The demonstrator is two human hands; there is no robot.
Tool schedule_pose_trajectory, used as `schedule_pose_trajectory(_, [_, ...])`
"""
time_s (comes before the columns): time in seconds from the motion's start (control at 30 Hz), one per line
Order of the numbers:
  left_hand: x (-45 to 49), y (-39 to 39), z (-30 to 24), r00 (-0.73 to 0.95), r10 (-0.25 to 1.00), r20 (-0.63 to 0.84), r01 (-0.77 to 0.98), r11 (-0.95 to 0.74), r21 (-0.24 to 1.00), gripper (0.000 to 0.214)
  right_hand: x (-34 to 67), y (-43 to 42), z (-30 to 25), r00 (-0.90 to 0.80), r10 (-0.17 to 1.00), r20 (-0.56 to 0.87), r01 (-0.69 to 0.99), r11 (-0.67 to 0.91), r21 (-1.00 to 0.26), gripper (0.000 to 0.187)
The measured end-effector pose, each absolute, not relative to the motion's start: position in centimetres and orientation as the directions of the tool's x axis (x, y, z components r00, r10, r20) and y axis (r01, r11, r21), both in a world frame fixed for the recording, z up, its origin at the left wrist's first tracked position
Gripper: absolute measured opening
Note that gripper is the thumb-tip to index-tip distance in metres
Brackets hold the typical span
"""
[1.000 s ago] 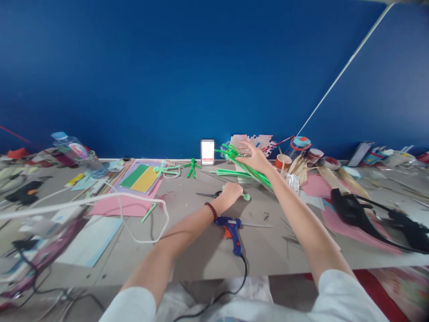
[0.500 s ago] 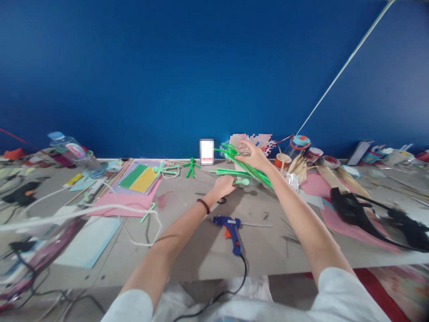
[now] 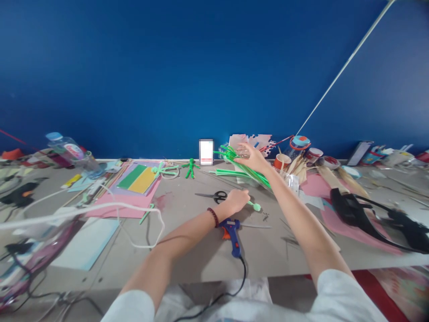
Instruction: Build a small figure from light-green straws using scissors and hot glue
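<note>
My left hand (image 3: 237, 201) is closed on a pale green pipe cleaner with a rounded, coiled end (image 3: 256, 207), which sticks out to the right of the fingers. Farther back, my right hand (image 3: 251, 157) rests at a bundle of bright green pipe cleaners (image 3: 253, 172), its fingers curved and apart with the thumb touching the stems. Black scissors (image 3: 219, 196) lie just behind my left hand. A blue glue gun (image 3: 234, 239) is under my left wrist, its nozzle hidden. To the left stands a green pipe-cleaner figure (image 3: 191, 169).
A phone (image 3: 206, 152) leans against the blue wall. Coloured sheets (image 3: 137, 179) and a white cable (image 3: 127, 208) lie on the left, near a water bottle (image 3: 69, 147). Paper cups (image 3: 282, 161) and a black strapped object (image 3: 355, 210) are on the right.
My left hand has moved toward me and slightly right with the pale green piece, uncovering the scissors. My right hand has stayed by the bundle, nearly still.
</note>
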State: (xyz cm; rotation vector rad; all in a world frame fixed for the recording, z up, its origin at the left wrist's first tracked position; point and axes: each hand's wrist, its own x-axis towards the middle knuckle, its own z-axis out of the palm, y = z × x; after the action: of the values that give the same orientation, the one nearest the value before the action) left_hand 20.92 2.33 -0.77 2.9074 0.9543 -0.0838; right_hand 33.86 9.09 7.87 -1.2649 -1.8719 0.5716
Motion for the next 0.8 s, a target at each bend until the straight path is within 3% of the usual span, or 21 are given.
schedule_pose_trajectory(0.23, [21.0,1.8,-1.1,0.880,0.466,-0.090,0.469,-0.883,0.011,0.023,33.9,9.4,7.4,-0.203,0.908,0.367,0.573,0.415,-0.707,0.068])
schedule_pose_trajectory(0.57, [22.0,0.5,-1.6,0.932,0.350,-0.096,0.351,-0.936,-0.004,0.037,33.6,9.1,7.6,-0.213,0.910,0.356,0.586,0.411,-0.699,0.067])
schedule_pose_trajectory(0.8, [20.5,1.6,-0.9,0.936,0.349,-0.057,0.348,-0.937,-0.026,0.033,33.8,9.0,7.5,-0.200,0.908,0.368,0.582,0.412,-0.701,0.066])
